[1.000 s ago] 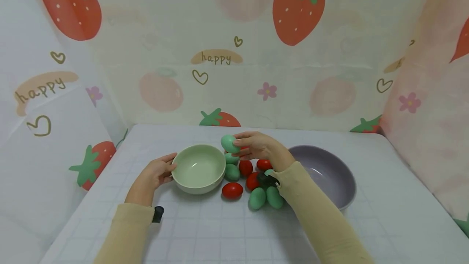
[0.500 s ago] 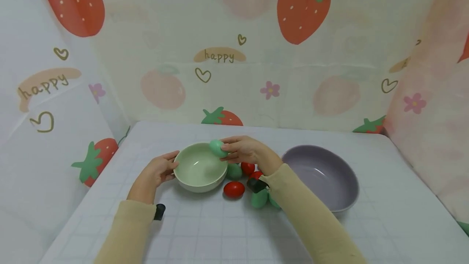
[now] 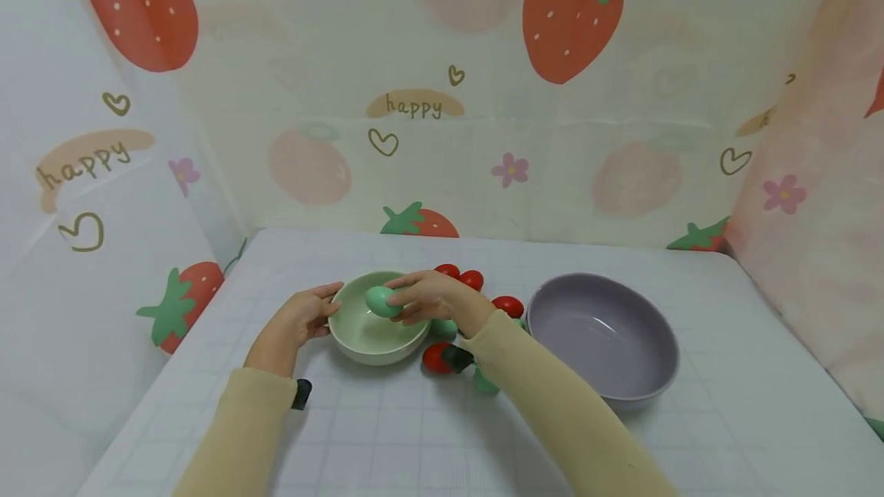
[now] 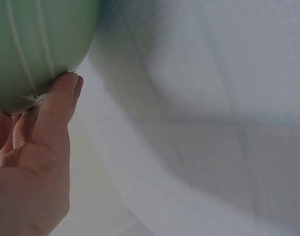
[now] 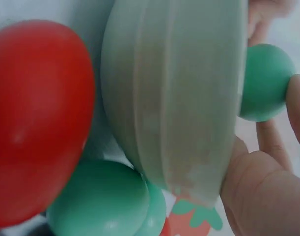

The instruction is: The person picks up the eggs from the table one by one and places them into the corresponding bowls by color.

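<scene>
Over the mouth of a pale green bowl [image 3: 376, 347], my right hand [image 3: 435, 299] pinches a green egg [image 3: 380, 301] between thumb and fingers. In the right wrist view that egg [image 5: 267, 82] appears beyond the bowl's rim [image 5: 228, 98], held by the fingertips. My left hand [image 3: 297, 327] grips the bowl's left side by the rim. The left wrist view shows its fingers [image 4: 54, 113] against the bowl's outer wall [image 4: 46, 44]. Red eggs [image 3: 507, 307] and green eggs [image 5: 98, 199] lie right of the bowl, partly hidden by my right hand and sleeve.
A larger purple-grey bowl [image 3: 601, 336] stands on the right side of the table. A red egg [image 3: 435, 357] lies close to the green bowl's front right. Behind the table [image 3: 387, 436] hangs a strawberry-print cloth [image 3: 552, 121].
My right hand has carried the green egg leftward, from above the egg pile to over the green bowl. My left hand keeps its grip on the bowl.
</scene>
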Demonstrator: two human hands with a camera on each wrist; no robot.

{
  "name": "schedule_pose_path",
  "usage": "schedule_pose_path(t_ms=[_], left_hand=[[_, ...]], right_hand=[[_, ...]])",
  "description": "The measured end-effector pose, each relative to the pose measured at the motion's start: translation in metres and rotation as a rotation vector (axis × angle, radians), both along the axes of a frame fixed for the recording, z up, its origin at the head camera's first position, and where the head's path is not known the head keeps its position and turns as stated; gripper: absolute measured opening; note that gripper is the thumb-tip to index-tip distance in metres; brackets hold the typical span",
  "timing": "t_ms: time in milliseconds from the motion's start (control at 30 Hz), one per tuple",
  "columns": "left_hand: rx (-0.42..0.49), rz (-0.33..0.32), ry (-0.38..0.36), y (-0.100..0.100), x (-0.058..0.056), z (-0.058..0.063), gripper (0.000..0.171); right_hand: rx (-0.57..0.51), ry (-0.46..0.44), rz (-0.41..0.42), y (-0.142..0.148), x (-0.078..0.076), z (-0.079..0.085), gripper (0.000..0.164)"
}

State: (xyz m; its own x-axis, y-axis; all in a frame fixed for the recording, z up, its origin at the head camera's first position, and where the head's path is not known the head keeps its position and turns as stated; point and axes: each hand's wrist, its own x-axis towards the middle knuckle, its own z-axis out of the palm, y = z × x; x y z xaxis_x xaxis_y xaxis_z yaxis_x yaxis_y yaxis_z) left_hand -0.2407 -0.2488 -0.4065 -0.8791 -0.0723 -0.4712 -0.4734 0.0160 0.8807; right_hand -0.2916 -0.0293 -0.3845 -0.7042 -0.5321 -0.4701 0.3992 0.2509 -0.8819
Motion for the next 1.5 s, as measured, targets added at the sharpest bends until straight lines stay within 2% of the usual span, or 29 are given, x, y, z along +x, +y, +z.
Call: schedule_pose_path(t_ms=[233,400,633,767,900,1000,1133,1300,1500], left_hand=[[0.014,0.039,-0.022,0.000,0.001,-0.001,0.055],[0.007,0.085,-0.052,0.003,0.012,0.001,0.055],[-0.022,0.051,-0.062,0.004,0.028,0.000,0.065],[-0.020,0.054,-0.039,0.012,0.038,0.005,0.063],[-0.021,0.082,0.007,0.017,0.043,0.006,0.060],[-0.031,0.122,0.022,0.016,0.043,0.004,0.057],[-0.067,0.144,0.029,0.016,0.037,0.004,0.054],[-0.133,0.133,0.046,0.015,0.027,0.007,0.050],[-0.241,0.068,0.065,0.014,0.009,0.007,0.048]], right_hand=[[0.095,0.004,0.062,-0.024,-0.002,-0.011,0.039],[0.139,-0.029,0.009,-0.037,-0.002,-0.020,0.040],[0.221,0.044,0.026,-0.046,0.004,-0.026,0.038],[0.221,0.042,0.026,-0.045,0.003,-0.028,0.038],[0.223,0.032,0.050,-0.040,0.001,-0.021,0.041],[0.211,0.017,0.061,-0.034,-0.001,-0.011,0.041],[0.167,-0.015,0.029,-0.016,-0.007,0.007,0.040],[0.135,-0.010,-0.043,0.009,-0.015,0.022,0.041],[0.097,-0.014,-0.199,0.035,-0.022,0.025,0.039]])
